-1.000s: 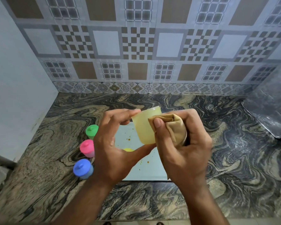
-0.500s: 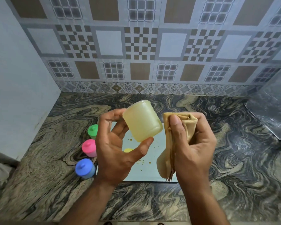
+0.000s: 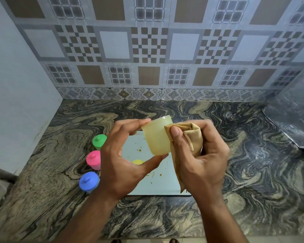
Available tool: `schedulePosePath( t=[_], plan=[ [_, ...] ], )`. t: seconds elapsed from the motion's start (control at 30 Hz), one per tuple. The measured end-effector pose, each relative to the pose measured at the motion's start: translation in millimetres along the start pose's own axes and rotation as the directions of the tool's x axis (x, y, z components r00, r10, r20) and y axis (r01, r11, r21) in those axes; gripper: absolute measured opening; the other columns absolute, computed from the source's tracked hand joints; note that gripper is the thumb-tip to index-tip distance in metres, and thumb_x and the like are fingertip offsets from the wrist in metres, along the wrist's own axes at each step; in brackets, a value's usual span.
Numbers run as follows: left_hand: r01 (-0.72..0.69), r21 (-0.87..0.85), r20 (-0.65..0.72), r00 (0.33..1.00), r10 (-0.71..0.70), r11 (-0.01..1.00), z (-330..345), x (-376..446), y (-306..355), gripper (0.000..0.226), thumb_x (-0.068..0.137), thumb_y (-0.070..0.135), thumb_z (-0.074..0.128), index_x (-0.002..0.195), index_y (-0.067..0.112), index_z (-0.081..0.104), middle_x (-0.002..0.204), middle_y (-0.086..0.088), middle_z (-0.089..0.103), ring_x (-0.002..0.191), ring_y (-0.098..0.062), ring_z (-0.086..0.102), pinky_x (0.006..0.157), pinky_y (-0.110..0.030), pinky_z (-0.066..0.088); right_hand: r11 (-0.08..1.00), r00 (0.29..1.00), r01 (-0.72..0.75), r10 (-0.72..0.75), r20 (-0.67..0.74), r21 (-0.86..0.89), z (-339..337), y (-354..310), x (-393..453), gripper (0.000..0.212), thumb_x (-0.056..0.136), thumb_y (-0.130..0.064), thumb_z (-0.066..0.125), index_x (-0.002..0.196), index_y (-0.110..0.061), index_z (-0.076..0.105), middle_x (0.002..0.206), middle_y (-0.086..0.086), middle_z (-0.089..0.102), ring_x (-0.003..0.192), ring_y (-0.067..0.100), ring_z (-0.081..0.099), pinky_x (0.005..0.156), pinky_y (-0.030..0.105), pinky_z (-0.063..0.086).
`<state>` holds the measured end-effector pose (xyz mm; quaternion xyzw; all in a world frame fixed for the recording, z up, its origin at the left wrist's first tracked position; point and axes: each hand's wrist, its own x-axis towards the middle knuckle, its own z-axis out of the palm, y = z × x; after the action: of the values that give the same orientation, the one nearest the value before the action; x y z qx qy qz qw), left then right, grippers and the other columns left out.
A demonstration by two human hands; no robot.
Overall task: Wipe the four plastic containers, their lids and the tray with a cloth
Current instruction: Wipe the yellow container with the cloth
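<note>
My left hand [image 3: 125, 160] holds a pale yellow translucent container [image 3: 156, 136], lid off, between thumb and fingers above the tray. My right hand [image 3: 200, 155] grips a bunched tan cloth [image 3: 188, 137] and presses it against the container's right side. Below them lies a light blue tray [image 3: 158, 185] with small orange crumbs on it. A yellow lid [image 3: 137, 161] rests on the tray, partly hidden by my left hand. Left of the tray stand three closed containers: green lid [image 3: 99, 140], pink lid [image 3: 93, 159], blue lid [image 3: 88, 180].
The swirled marble counter [image 3: 253, 172] runs to a patterned tile wall at the back and a plain wall on the left. A shiny dark object [image 3: 293, 120] sits at the right edge. The counter's front edge lies just below my forearms.
My left hand has turned the container from tilted to nearly upright. My right hand has brought the cloth back against its side after being held apart half a second ago.
</note>
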<state>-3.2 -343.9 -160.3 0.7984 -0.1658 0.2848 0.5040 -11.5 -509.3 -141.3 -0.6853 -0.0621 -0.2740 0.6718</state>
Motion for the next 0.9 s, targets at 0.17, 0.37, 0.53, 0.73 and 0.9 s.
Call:
schedulePosePath(
  t=[0.17,0.37,0.53,0.73,0.9],
  plan=[
    [-0.087,0.022,-0.004,0.996,0.087,0.996,-5.8,2.3,-0.6,0.072,0.067,0.029,0.098,0.128,0.018,0.062,0.124,0.002,0.064,0.115,-0.023,0.064,0.095,-0.039,0.053,0.996,0.998,-0.069,0.068,0.019,0.056,-0.6,-3.6,17.3,0.013,0.095,-0.012,0.078,0.089,-0.006,0.069,0.078,-0.008,0.071,0.068,0.004,0.063,0.063,0.022,0.052],
    [0.073,-0.381,-0.036,0.995,-0.093,0.922,2.3,-0.5,3.5,0.073,0.065,0.016,0.094,0.125,0.019,0.053,0.128,0.0,0.064,0.118,-0.029,0.066,0.099,-0.049,0.054,0.973,0.981,-0.187,0.191,-0.017,0.132,-2.2,5.3,15.7,0.014,0.095,-0.017,0.074,0.088,-0.008,0.066,0.072,-0.009,0.064,0.064,0.006,0.056,0.06,0.021,0.048],
    [0.121,-0.494,-0.021,0.988,-0.151,0.861,8.1,-2.9,1.4,0.081,0.07,0.007,0.087,0.137,0.023,0.045,0.141,-0.006,0.052,0.128,-0.029,0.064,0.103,-0.048,0.054,0.965,0.995,-0.09,0.098,-0.022,0.247,2.0,-8.5,-4.2,0.017,0.093,-0.023,0.071,0.091,-0.008,0.064,0.076,-0.009,0.067,0.065,0.003,0.058,0.061,0.016,0.048],
    [0.119,-0.308,-0.015,0.991,-0.13,0.944,5.9,-2.6,-5.6,0.075,0.069,0.022,0.095,0.133,0.018,0.055,0.138,-0.004,0.063,0.128,-0.032,0.063,0.106,-0.057,0.052,0.985,0.995,-0.086,0.092,-0.032,0.152,6.5,-5.0,-14.8,0.009,0.093,-0.014,0.075,0.09,-0.01,0.067,0.079,-0.005,0.072,0.068,0.004,0.063,0.064,0.02,0.052],
    [0.018,-0.032,-0.011,1.0,-0.019,0.999,0.3,-1.3,-1.5,0.074,0.07,0.038,0.095,0.134,0.023,0.06,0.126,0.001,0.063,0.112,-0.027,0.064,0.091,-0.047,0.056,0.998,1.0,0.001,0.001,-0.023,0.06,4.4,-6.5,-8.5,0.01,0.094,-0.014,0.078,0.091,-0.012,0.068,0.088,0.015,0.074,0.076,0.02,0.072,0.067,0.032,0.056]
  ],
)
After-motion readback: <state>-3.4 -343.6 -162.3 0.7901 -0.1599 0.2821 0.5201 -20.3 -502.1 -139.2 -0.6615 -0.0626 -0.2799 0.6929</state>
